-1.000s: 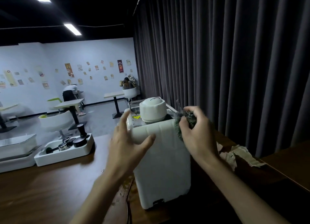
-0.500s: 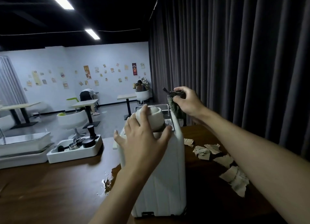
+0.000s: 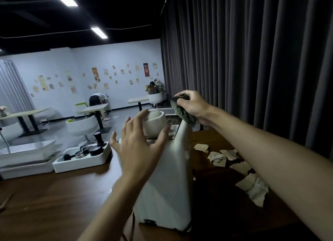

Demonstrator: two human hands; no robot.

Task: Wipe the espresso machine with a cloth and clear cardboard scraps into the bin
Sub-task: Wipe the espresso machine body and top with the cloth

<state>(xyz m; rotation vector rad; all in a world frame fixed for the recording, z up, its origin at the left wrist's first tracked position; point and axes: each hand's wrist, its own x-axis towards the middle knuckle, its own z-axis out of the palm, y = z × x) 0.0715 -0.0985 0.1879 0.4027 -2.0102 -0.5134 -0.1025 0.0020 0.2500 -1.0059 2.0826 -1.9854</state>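
The white espresso machine (image 3: 167, 186) stands on the dark wooden table (image 3: 54, 195), its back towards me. My left hand (image 3: 138, 148) lies spread against its upper back, fingers straight, reaching towards the round white lid (image 3: 155, 122) on top. My right hand (image 3: 193, 106) grips a bunched dark green cloth (image 3: 182, 112) and presses it on the machine's top right far corner. Several torn cardboard scraps (image 3: 232, 161) lie on the table to the right of the machine, under my right forearm.
A white tray (image 3: 81, 161) with a tamper and small metal parts sits left of the machine, beside a white glass-topped case (image 3: 27, 154). A dark curtain (image 3: 252, 60) hangs close behind the table. A power cord (image 3: 133, 226) trails from the machine's base. A person bends over by far café tables.
My right hand carried the cloth from the machine's near top edge up to its far right corner. My left hand slid up the machine's back towards the lid.
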